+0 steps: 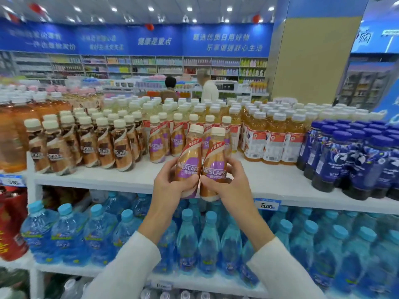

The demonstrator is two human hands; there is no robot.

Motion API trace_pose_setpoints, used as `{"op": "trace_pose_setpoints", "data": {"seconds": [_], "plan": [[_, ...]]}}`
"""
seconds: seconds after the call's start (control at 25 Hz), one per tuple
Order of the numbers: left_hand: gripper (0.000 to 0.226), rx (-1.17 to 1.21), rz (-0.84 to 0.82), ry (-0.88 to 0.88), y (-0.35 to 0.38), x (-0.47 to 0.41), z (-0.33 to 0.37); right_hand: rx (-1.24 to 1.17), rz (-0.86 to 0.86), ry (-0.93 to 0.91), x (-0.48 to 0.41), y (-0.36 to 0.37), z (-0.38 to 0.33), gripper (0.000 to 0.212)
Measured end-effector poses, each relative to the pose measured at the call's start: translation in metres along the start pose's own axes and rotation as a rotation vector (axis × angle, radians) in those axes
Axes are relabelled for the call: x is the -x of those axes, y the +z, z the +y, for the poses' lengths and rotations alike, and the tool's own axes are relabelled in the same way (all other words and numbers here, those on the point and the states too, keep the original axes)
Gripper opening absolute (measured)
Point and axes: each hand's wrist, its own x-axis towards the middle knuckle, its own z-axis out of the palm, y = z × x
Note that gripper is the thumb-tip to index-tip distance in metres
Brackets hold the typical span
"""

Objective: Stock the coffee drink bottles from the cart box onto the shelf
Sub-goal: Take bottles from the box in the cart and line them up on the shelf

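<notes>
My left hand grips one coffee drink bottle with a purple label and cream cap. My right hand grips a second, matching coffee bottle. The two bottles touch side by side and lean slightly, held just above the front edge of the white top shelf. Directly behind them on the shelf stands a row of the same purple-label bottles, with bare shelf in front of that row. The cart box is out of view.
Brown-label coffee bottles stand to the left, yellow tea bottles and dark blue bottles to the right. Blue water bottles fill the lower shelf. Two people stand in the far aisle.
</notes>
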Motion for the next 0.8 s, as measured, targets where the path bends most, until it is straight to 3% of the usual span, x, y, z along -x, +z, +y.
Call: {"op": "trace_pose_setpoints", "data": {"seconds": [0.32,0.56,0.68,0.8], "plan": [[0.069,-0.267,0.036,0.061,-0.029,-0.084,-0.021,0.064,-0.015,-0.057,-0.077,0.046,0.035,0.069],[0.069,-0.296,-0.033,0.066,-0.054,-0.107,-0.042,0.097,0.002,-0.06,-0.092,0.067,0.065,0.075],[0.075,-0.462,-0.016,0.113,-0.059,-0.105,-0.042,0.156,-0.013,-0.021,-0.089,0.068,0.064,0.074],[0.076,-0.621,0.066,0.177,-0.062,-0.097,-0.045,0.308,0.113,-0.023,-0.074,0.067,0.071,0.071]]}}
